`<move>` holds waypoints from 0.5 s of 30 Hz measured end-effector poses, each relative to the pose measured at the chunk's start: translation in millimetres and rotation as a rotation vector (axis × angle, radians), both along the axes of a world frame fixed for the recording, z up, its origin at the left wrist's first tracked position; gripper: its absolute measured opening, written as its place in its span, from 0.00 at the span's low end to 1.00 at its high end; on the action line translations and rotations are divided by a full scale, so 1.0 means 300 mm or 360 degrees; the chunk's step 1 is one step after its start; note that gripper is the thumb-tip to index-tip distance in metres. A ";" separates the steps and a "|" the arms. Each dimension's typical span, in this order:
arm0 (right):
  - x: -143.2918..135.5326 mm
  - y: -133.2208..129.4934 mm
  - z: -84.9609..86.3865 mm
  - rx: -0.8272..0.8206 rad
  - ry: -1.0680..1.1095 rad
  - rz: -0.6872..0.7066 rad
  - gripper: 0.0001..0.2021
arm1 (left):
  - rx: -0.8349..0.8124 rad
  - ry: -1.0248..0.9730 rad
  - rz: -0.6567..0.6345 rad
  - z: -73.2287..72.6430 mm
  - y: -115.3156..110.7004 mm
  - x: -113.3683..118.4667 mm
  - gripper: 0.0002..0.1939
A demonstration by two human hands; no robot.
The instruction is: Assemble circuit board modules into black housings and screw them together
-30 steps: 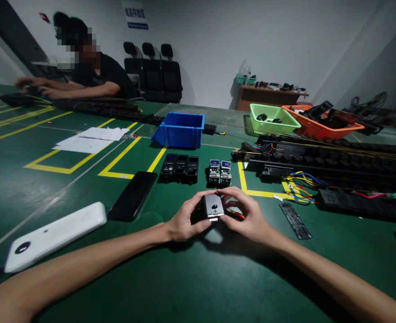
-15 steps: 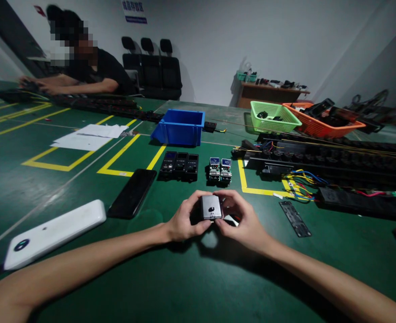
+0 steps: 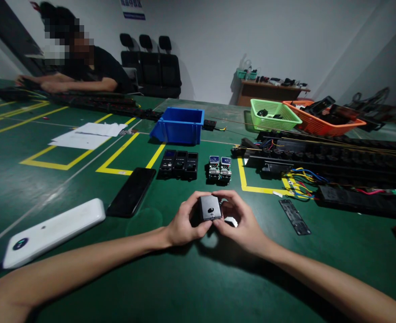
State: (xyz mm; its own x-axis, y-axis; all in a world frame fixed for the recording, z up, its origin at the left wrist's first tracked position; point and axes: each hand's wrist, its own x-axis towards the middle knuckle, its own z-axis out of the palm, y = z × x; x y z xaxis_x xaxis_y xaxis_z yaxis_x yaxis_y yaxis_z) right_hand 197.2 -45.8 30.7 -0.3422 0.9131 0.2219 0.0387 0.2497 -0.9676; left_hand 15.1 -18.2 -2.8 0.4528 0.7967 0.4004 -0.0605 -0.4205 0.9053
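Observation:
Between my two hands is a small black plastic housing [image 3: 211, 208] with a dark cutout in its upper face. My left hand [image 3: 187, 220] grips its left side, fingers behind and thumb along the near edge. On the opposite side my right hand [image 3: 240, 220] pinches it with thumb and fingertips. The housing is held above the green table [image 3: 171, 278]. Beyond it stand two small circuit board modules [image 3: 220, 169] with blue-topped displays. To their left, several black modules [image 3: 179, 164] with small screens lie in a row.
A black phone [image 3: 132, 192] and a white handheld device [image 3: 55, 231] lie left. Behind are a blue bin [image 3: 181, 128], papers [image 3: 89, 136], and green [image 3: 275, 114] and orange baskets [image 3: 324, 121]. Right are wired black rails [image 3: 305, 157] and a flat black plate [image 3: 295, 217]. A person [image 3: 83, 67] sits far left.
The housing has tilted slightly in my hands, so its upper face reflects less light. Both hands keep their hold, and the view has shifted a little.

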 end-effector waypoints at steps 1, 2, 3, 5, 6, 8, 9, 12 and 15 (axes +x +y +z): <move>0.000 -0.001 0.000 0.0005 -0.0004 -0.0001 0.23 | -0.0003 0.0012 0.0007 0.000 -0.001 -0.001 0.26; 0.001 -0.002 0.000 0.0012 -0.0009 -0.0002 0.23 | -0.0003 0.0021 0.0012 0.000 -0.003 -0.002 0.26; 0.002 -0.003 0.000 0.0019 -0.0014 -0.0004 0.23 | 0.0000 0.0028 0.0017 0.000 -0.004 -0.002 0.26; 0.003 -0.005 0.000 0.0029 -0.0026 -0.0010 0.23 | 0.0016 0.0042 0.0031 -0.001 -0.007 -0.003 0.26; 0.003 -0.005 0.000 0.0034 -0.0031 -0.0011 0.24 | 0.0024 0.0047 0.0039 -0.001 -0.008 -0.002 0.26; 0.004 -0.006 0.000 0.0044 -0.0042 -0.0013 0.24 | 0.0031 0.0053 0.0051 -0.001 -0.010 -0.002 0.27; 0.005 -0.007 0.000 0.0049 -0.0045 -0.0015 0.24 | 0.0029 0.0051 0.0050 -0.001 -0.010 -0.001 0.27; 0.005 -0.007 0.001 0.0063 -0.0052 -0.0019 0.24 | 0.0027 0.0043 0.0042 -0.001 -0.011 -0.001 0.27; 0.004 -0.007 0.001 0.0064 -0.0054 -0.0019 0.24 | 0.0027 0.0040 0.0040 -0.001 -0.011 -0.002 0.27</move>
State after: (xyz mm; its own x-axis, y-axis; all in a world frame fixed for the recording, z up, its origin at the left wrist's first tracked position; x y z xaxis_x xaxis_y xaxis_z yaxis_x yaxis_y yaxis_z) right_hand 198.3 -47.9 31.0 -0.3391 0.9078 0.2470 0.0747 0.2877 -0.9548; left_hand 14.6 -21.6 -3.0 0.4430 0.8011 0.4026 -0.0271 -0.4369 0.8991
